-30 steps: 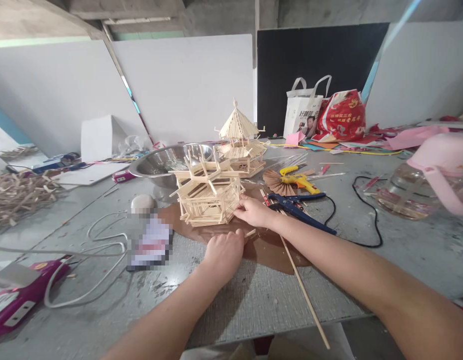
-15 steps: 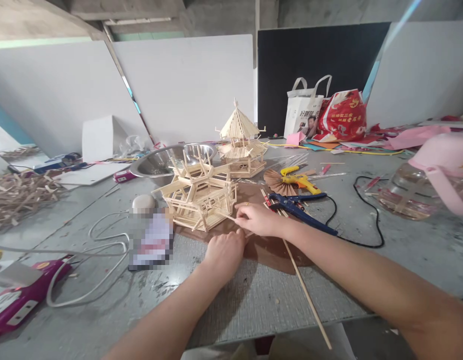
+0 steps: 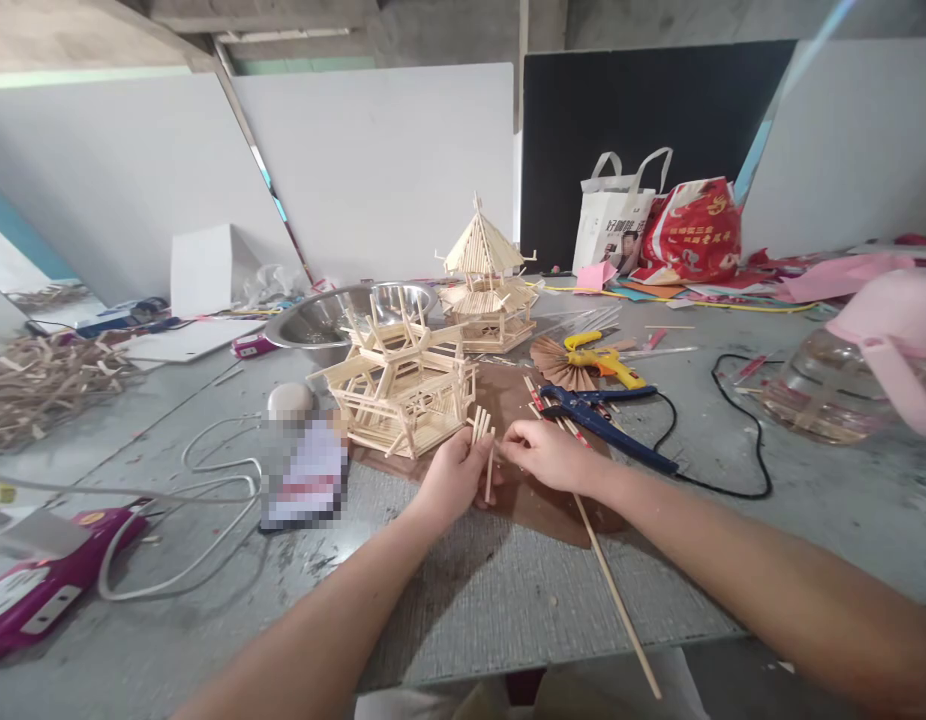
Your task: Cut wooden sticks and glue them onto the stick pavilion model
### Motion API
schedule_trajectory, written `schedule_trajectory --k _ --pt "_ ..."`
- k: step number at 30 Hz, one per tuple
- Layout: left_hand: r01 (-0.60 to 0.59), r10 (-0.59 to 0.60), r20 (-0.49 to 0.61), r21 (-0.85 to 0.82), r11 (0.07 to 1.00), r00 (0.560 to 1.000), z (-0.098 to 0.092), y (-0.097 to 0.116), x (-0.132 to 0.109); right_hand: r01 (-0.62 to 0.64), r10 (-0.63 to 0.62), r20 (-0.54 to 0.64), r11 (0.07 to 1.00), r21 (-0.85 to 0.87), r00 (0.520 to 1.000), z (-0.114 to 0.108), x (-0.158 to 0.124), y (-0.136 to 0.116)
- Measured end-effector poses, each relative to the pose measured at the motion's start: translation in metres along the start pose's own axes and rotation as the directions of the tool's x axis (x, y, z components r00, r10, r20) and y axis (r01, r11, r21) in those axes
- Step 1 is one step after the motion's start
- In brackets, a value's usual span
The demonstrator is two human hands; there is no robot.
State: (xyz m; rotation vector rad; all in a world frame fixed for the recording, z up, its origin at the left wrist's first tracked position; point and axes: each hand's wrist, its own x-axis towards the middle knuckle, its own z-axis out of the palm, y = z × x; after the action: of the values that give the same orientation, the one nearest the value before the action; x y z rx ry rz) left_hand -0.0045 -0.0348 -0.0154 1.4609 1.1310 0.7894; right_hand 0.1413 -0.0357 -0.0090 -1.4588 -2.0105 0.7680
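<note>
Several short wooden sticks (image 3: 482, 425) poke up from left hand (image 3: 455, 470), its fingers closed round them. Right hand (image 3: 542, 455) just beside, at its 3 o'clock; fingertips drawn narrow, cannot tell whether gripping a stick. From the hands: hexagonal stick frame (image 3: 392, 372) at 10 o'clock, roofed stick pavilion (image 3: 487, 300) at 12, yellow glue gun (image 3: 615, 369) at 2.

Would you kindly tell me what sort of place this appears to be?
It looks like a craft workshop or studio, perhaps a classroom: a stick-built pagoda model stands on a scuffed grey table, with a yellow glue gun and blue-handled cutters nearby.
</note>
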Motion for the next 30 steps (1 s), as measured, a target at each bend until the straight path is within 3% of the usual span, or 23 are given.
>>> schedule_trajectory --k 5,10,14,15,16,17,20,30 --pt "0.014 -0.019 -0.041 -0.115 0.993 0.999 0.004 -0.004 0.001 0.058 -0.058 0.067 0.998 -0.005 0.996 0.007 0.003 -0.011" --pt "0.055 -0.061 -0.035 -0.156 0.986 0.997 0.003 -0.004 0.002 0.128 -0.111 0.102 0.974 -0.187 0.989 0.006 0.009 -0.015" --pt "0.081 -0.105 -0.064 -0.302 0.950 0.992 0.004 -0.005 0.001 0.179 -0.069 0.369 0.945 -0.273 0.927 -0.021 0.033 -0.014" --pt "0.083 -0.112 -0.075 -0.318 0.944 0.991 0.004 -0.006 0.001 0.154 -0.029 0.374 0.938 -0.309 0.927 -0.031 0.044 -0.011" --pt "0.086 -0.118 -0.080 -0.321 0.943 0.990 0.004 -0.006 0.001 0.127 -0.003 0.302 0.912 -0.390 0.953 -0.040 0.056 -0.008" --pt "0.094 -0.123 -0.074 -0.311 0.946 0.990 0.004 -0.006 0.000 0.058 0.021 0.144 0.851 -0.523 0.989 -0.048 0.070 -0.003" --pt "0.146 -0.150 0.006 -0.251 0.957 0.989 0.001 -0.005 -0.001 -0.025 0.020 -0.014 0.762 -0.647 1.000 -0.060 0.111 0.011" --pt "0.230 -0.191 0.235 -0.152 0.961 0.953 -0.011 0.009 -0.005 0.102 0.030 0.144 0.564 -0.819 0.989 -0.024 0.192 0.026"
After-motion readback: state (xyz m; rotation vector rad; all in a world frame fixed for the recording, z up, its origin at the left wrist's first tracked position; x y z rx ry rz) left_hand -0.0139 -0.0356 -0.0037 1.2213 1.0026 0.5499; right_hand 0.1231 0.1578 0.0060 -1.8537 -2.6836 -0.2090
